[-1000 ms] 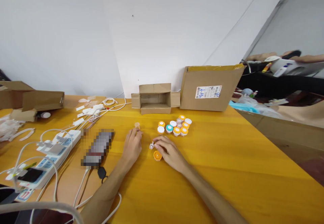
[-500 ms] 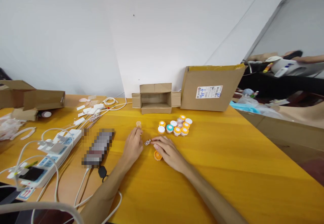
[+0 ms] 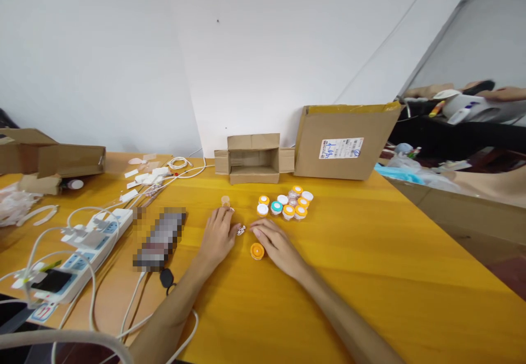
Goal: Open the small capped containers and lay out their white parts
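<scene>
Spotted tag (image 3: 241, 231) near orange lid (image 3: 257, 251).
From afar I see the left hand (image 3: 217, 235) half-curled, thumb at the tag, grip unclear; the right hand (image 3: 276, 246) loosely open, empty.

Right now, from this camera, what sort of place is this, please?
Probably an improvised workspace, perhaps in an office or workshop: the table holds a power strip crowded with plugs, a group of small lidded containers, and an open cardboard box.
</scene>
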A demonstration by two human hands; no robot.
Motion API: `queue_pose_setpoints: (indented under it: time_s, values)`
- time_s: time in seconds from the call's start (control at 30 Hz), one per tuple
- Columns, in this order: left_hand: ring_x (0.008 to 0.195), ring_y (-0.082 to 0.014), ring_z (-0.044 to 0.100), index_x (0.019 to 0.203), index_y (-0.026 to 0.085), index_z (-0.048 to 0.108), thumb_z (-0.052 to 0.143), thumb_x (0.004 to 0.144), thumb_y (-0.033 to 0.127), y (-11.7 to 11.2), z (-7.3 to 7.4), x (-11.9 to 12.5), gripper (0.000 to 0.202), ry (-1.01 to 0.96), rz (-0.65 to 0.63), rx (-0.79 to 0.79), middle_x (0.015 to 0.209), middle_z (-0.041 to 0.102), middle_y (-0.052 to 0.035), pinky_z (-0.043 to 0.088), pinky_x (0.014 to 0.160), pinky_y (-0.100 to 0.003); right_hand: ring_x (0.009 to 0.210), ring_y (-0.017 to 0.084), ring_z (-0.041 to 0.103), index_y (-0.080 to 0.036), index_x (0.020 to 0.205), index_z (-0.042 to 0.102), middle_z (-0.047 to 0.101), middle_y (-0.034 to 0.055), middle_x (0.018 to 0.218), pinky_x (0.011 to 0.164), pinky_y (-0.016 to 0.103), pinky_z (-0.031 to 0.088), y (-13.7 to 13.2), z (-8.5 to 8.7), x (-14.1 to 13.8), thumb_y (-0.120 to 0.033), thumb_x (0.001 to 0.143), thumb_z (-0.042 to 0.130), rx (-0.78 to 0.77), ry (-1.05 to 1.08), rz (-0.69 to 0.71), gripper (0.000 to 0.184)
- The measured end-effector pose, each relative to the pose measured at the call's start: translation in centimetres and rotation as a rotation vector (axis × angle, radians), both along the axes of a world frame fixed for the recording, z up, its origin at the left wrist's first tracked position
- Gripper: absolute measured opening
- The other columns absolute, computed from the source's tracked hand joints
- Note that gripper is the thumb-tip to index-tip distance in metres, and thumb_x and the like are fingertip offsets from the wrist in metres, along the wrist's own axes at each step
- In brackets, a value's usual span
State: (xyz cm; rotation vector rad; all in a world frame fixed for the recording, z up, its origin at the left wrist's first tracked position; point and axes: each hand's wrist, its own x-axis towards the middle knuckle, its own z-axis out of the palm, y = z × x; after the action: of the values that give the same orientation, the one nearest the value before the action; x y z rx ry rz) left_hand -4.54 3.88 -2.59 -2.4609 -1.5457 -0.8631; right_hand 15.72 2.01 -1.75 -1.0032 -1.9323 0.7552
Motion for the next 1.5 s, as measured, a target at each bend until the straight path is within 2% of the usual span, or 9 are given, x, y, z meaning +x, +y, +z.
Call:
queue_pose_setpoints:
  time_s: [0.1, 0.23, 0.37, 0.53, 0.9, 1.13, 1.3, 1.4, 1.5]
  values:
    - [0.110, -0.0262, 0.058, 0.119, 0.021, 0.055, 0.054, 0.095, 0.022, 0.0, 0.3, 0.2, 0.025, -0.008, -0.044, 0.005, 0.116, 0.064, -0.0093, 0.051, 0.088, -0.040, 0.101, 0.022, 0.065, -0.024, 0.097, 0.069, 0.070, 0.0066, 0.103, 0.095, 0.037, 0.050, 0.0, 0.0, 0.0, -0.038, 0.102, 0.039, -0.001, 0.013, 0.002, 0.033]
    - [0.102, -0.0252, 0.059, 0.112, 0.022, 0.059, 0.050, 0.097, 0.024, -0.4, 1.0, 0.5, 0.017, -0.038, -0.044, 0.026, 0.109, 0.064, -0.0085, 0.050, 0.086, -0.040, 0.102, 0.022, 0.065, -0.024, 0.097, 0.069, 0.070, 0.0063, 0.103, 0.095, 0.037, 0.049, 0.0, 0.0, 0.0, -0.040, 0.103, 0.039, -0.009, 0.025, -0.001, 0.034]
    - [0.098, -0.0264, 0.059, 0.105, 0.022, 0.060, 0.062, 0.091, 0.034, -0.9, 1.5, 0.8, 0.018, -0.027, -0.057, 0.003, 0.103, 0.062, -0.0076, 0.050, 0.083, -0.040, 0.101, 0.021, 0.065, -0.024, 0.096, 0.070, 0.069, 0.0060, 0.102, 0.095, 0.035, 0.050, 0.0, -0.1, 0.0, -0.041, 0.103, 0.039, -0.012, 0.032, 0.007, 0.036]
    - [0.094, -0.0254, 0.058, 0.091, 0.023, 0.061, 0.067, 0.087, 0.028, -0.8, 1.3, 0.8, 0.008, 0.029, -0.074, -0.040, 0.098, 0.061, -0.0054, 0.050, 0.081, -0.038, 0.101, 0.021, 0.065, -0.024, 0.097, 0.070, 0.070, 0.0063, 0.103, 0.095, 0.036, 0.050, 0.0, -0.2, 0.0, -0.040, 0.102, 0.040, -0.006, 0.029, -0.001, 0.034]
    - [0.094, -0.0257, 0.060, 0.104, 0.023, 0.060, 0.060, 0.088, 0.017, 0.3, 0.5, -0.4, 0.017, 0.007, 0.098, 0.034, 0.100, 0.058, -0.0072, 0.053, 0.081, -0.039, 0.100, 0.021, 0.066, -0.024, 0.094, 0.070, 0.070, 0.0062, 0.102, 0.094, 0.036, 0.051, 0.0, 0.0, 0.0, -0.036, 0.101, 0.042, 0.002, -0.004, -0.005, 0.031]
    - [0.077, -0.0221, 0.064, 0.104, 0.023, 0.060, 0.053, 0.092, 0.016, 0.0, 0.8, -0.2, 0.016, 0.034, 0.249, -0.179, 0.092, 0.058, -0.0050, 0.048, 0.062, -0.030, 0.100, 0.021, 0.065, -0.024, 0.093, 0.069, 0.070, 0.0067, 0.101, 0.093, 0.036, 0.051, 0.1, -0.2, 0.0, -0.036, 0.101, 0.042, 0.011, -0.001, 0.002, 0.031]
    - [0.079, -0.0222, 0.065, 0.105, 0.023, 0.061, 0.044, 0.093, 0.008, 0.1, 0.9, -0.3, 0.025, 0.059, 0.263, -0.192, 0.092, 0.059, -0.0062, 0.046, 0.062, -0.029, 0.100, 0.022, 0.065, -0.024, 0.092, 0.069, 0.070, 0.0065, 0.101, 0.094, 0.037, 0.051, 0.1, -0.2, 0.0, -0.038, 0.101, 0.042, 0.008, 0.005, 0.004, 0.032]
    - [0.084, -0.0231, 0.063, 0.112, 0.023, 0.059, 0.042, 0.090, 0.004, 0.2, 0.6, -0.5, 0.033, 0.064, 0.249, -0.118, 0.095, 0.060, -0.0067, 0.049, 0.066, -0.031, 0.099, 0.021, 0.066, -0.024, 0.092, 0.069, 0.070, 0.0066, 0.101, 0.093, 0.036, 0.051, 0.1, -0.2, 0.0, -0.038, 0.101, 0.042, 0.012, 0.002, 0.010, 0.032]
    - [0.091, -0.0250, 0.061, 0.111, 0.022, 0.059, 0.043, 0.091, 0.006, 0.2, 0.6, -0.4, 0.030, 0.044, 0.204, -0.021, 0.098, 0.060, -0.0083, 0.051, 0.074, -0.035, 0.099, 0.021, 0.066, -0.024, 0.092, 0.069, 0.070, 0.0065, 0.100, 0.092, 0.036, 0.052, 0.2, -0.2, 0.0, -0.037, 0.101, 0.043, 0.009, 0.005, 0.010, 0.031]
